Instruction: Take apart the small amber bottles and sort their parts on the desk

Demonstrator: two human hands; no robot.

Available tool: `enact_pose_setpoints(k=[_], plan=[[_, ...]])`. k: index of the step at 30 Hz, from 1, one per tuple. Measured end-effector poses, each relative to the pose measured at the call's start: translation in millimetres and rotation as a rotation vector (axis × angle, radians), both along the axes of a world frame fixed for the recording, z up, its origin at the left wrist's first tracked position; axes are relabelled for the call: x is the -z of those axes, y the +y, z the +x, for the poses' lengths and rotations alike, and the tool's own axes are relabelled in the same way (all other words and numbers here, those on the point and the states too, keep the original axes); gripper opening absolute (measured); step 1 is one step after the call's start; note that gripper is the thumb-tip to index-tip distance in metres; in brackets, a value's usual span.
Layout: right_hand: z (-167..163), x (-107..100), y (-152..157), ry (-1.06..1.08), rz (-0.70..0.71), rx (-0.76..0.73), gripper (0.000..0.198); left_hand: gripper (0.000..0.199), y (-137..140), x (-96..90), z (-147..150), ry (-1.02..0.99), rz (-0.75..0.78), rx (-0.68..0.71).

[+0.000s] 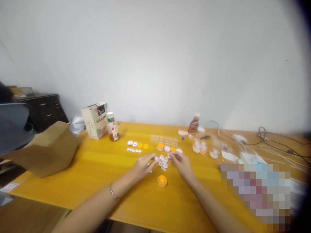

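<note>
Pile (163,163) of white pieces is left loose, discs (167,149) beyond it already lined; left hand (143,166) pinches one piece (156,159), right hand's (182,165) fingers I cannot tell.

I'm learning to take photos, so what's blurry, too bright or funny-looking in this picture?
In the head view, the white pieces between the left hand and right hand look soft; in the head view, the clear cups behind them look smeared; head view again: the wall looks brightest near its middle, the right edge turns dark, and a blocky patch covers the lower right.
</note>
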State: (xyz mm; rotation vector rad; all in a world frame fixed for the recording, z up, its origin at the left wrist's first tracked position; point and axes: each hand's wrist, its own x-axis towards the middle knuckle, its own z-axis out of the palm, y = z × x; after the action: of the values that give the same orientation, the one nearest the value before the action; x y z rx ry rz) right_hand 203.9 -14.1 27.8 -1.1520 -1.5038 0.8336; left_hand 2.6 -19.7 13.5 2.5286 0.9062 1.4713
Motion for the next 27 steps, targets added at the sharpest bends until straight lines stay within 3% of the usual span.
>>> enact_pose_setpoints(k=[12, 21, 27], plan=[[-19.8, 15.0, 7.6, -0.321, 0.096, -0.018, 0.023, 0.022, 1.6, 0.0, 1.4, 0.016, -0.02, -0.005], [-16.8, 11.4, 7.5, -0.286, 0.155, -0.005, 0.025, 0.027, -3.9, -7.9, 2.8, 0.004, -0.094, 0.054], [-19.3, 2.0, -8.8, -0.232, 0.235, -0.079, 0.026, 0.03, -10.0, -11.5, 6.9, 0.005, -0.256, 0.101]])
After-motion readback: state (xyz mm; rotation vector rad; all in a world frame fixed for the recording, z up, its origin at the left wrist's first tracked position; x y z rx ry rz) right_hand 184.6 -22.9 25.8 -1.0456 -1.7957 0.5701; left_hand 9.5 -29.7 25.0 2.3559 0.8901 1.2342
